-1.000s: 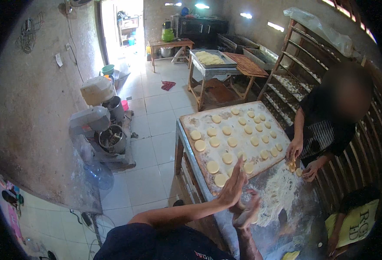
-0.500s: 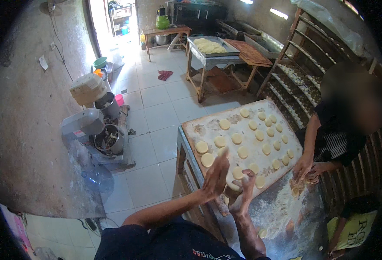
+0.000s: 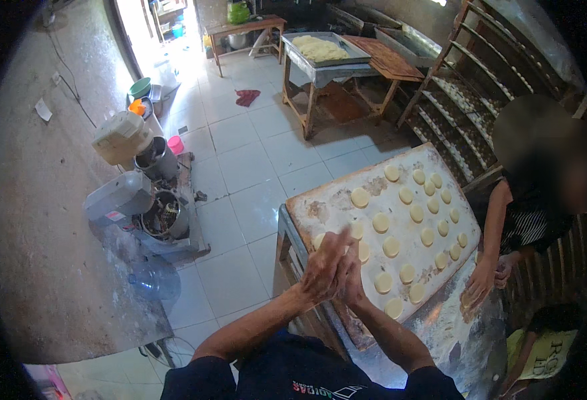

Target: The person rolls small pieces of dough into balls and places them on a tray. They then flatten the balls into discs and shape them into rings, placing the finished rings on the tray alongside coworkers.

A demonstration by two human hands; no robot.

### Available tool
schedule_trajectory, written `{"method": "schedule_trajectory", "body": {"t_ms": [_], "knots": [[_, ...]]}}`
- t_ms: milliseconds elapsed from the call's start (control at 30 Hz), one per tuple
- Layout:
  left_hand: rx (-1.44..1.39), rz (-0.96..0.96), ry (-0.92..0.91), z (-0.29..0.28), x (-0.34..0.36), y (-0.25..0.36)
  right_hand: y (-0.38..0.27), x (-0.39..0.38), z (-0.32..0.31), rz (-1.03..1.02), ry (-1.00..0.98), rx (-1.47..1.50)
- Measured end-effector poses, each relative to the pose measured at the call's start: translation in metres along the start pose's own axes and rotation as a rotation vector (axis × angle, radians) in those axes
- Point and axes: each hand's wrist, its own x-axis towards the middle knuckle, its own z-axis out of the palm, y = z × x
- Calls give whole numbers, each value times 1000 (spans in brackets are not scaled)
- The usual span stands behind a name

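My left hand and my right hand are closed together, palm against palm, over the near left part of a floured board. Whatever lies between the palms is hidden. Flat round pieces of pale dough are spread over the board in loose rows, several of them right beside my fingers. Some discs to the left are partly covered by my hands.
A co-worker's hands work at the floured metal tabletop on the right. Behind stands a rack with loaded shelves. A tray of dough rests on a far table. Mixers stand at the left wall.
My hands were apart, the left flat and raised, the right cupped with something pale at its palm. Now they have come together. The view has shifted slightly.
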Motion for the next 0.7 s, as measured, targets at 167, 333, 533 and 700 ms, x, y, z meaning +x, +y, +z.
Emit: {"method": "schedule_trajectory", "body": {"t_ms": [167, 333, 533, 700], "knots": [[-114, -442, 115, -6, 5, -28, -4, 26, 10, 214, -29, 225], [0, -74, 44, -6, 12, -59, 6, 67, 27, -294, -144, -263], [178, -549, 211, -5, 40, -126, 17, 143, 8, -141, -85, -835], [176, -737, -153, -17, 41, -162, 17, 166, -66, -238, 287, -1097]]}}
